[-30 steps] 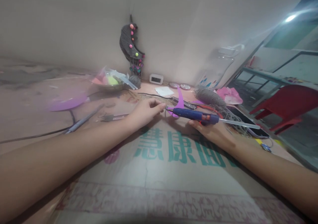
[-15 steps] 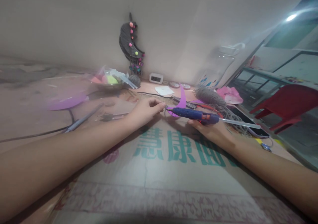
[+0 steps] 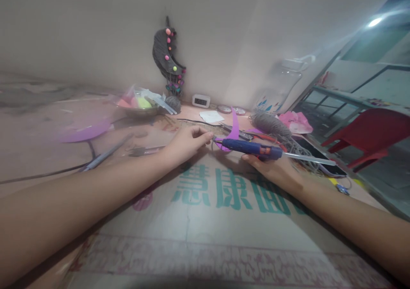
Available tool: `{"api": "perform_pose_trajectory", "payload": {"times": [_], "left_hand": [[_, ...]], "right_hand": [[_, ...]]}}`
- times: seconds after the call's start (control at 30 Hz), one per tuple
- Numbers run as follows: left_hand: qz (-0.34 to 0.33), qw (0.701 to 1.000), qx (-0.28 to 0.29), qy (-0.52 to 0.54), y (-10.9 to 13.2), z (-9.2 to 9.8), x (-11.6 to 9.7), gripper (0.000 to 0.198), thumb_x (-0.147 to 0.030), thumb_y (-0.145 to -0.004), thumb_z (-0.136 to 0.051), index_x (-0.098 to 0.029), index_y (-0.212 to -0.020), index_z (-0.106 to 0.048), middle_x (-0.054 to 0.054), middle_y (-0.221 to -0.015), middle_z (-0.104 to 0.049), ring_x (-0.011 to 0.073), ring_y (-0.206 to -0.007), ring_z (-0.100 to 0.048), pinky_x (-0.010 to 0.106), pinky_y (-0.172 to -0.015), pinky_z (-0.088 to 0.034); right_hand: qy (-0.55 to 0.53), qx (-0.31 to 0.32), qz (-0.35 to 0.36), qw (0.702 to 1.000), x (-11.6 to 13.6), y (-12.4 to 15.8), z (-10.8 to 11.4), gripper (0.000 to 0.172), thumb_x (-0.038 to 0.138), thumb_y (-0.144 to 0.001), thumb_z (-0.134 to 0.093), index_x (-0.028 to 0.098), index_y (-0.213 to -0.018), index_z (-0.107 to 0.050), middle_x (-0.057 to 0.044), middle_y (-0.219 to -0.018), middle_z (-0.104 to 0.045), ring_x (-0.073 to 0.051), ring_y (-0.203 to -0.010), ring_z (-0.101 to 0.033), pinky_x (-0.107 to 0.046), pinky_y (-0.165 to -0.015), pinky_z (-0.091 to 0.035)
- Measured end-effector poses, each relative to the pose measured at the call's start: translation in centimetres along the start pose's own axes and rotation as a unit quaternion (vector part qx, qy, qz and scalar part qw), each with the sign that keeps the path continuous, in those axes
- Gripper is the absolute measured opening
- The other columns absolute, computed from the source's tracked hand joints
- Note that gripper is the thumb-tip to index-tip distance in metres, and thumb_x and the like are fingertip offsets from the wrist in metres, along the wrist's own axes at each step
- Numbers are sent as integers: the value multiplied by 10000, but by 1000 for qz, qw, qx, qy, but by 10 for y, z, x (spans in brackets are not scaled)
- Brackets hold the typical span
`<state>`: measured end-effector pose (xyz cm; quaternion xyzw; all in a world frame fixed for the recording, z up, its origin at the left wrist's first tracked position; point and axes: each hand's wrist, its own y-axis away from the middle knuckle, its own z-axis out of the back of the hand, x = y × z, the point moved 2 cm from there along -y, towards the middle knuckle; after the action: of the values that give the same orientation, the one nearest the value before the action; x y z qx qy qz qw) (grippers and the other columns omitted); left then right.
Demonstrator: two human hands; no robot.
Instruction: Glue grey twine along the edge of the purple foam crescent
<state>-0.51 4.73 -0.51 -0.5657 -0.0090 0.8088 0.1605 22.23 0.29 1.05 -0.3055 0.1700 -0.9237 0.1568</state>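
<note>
- Left hand (image 3: 188, 143): thumb and finger pinched narrow on one end of a purple crescent.
- Purple crescent (image 3: 235, 128): between the hands, behind the nozzle, point upward.
- Right hand (image 3: 275, 168): closed round a blue glue gun (image 3: 245, 146), thumb below its barrel.
- Glue gun: nozzle just beside the left fingertips; clear glue stick (image 3: 309, 158) protruding behind.

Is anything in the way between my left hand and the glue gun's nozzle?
Nothing large shows between the left hand and the nozzle of the glue gun, only a grey bit at the fingers, too small to make out.
</note>
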Motion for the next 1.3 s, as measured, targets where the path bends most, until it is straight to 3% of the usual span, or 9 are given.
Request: {"api": "perform_pose_trajectory", "payload": {"times": [0.37,1.3], "left_hand": [[5,1000,0,-2,2,1,-3,311,-468,-785,-567,-159,-766,-598,23,-720,-613,125,-620,-524,220,-522,-370],[12,1000,-2,-7,4,0,-7,281,-447,-781,-568,-171,-737,-590,-14,-628,-572,105,-536,-471,219,-507,-348]], "right_hand": [[-5,23,8,1000,2,-2,2,229,394,-781,-612,229,-679,-491,5,-635,-529,-174,-616,-507,-298,-557,-425],[-2,-2,0,1000,-6,-2,1,207,407,-766,-633,227,-686,-570,-6,-653,-574,-198,-663,-567,-328,-598,-476]]}}
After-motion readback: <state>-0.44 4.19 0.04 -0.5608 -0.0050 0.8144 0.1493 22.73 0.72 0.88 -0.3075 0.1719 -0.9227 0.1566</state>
